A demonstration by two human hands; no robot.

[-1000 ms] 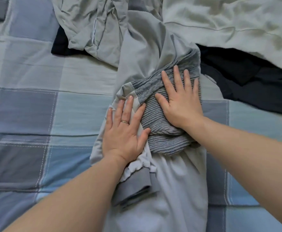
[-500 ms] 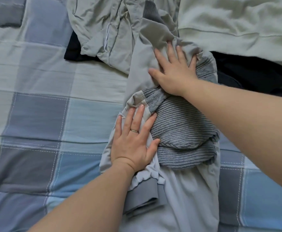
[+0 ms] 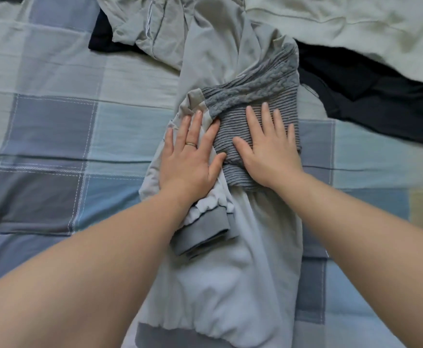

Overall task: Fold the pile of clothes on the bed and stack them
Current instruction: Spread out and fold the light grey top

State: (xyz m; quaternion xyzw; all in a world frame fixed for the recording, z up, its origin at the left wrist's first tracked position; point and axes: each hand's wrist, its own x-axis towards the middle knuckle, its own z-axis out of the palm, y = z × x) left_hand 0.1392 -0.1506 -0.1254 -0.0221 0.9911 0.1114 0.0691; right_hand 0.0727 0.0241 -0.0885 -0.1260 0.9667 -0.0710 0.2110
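Flattening a half-folded pale sweatshirt point(image 3: 230, 285) lying lengthwise on the checked bed point(image 3: 49, 136): pinning its folded-in sleeve point(image 3: 203, 232) with the left grip point(image 3: 190, 159), smoothing the grey knit panel point(image 3: 250, 99) with the right grip point(image 3: 270, 151), both released, grasping nothing. Likely calling next for lifting the hem over. Looking soft, bunched. Leaving unfolded clothes point(image 3: 155, 28) waiting beyond its far end.

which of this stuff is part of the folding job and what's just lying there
In the job: left hand, right hand, pale grey top under them, unfolded grey garment, dark navy garment, pale green garment.
Just there: checked bedspread.
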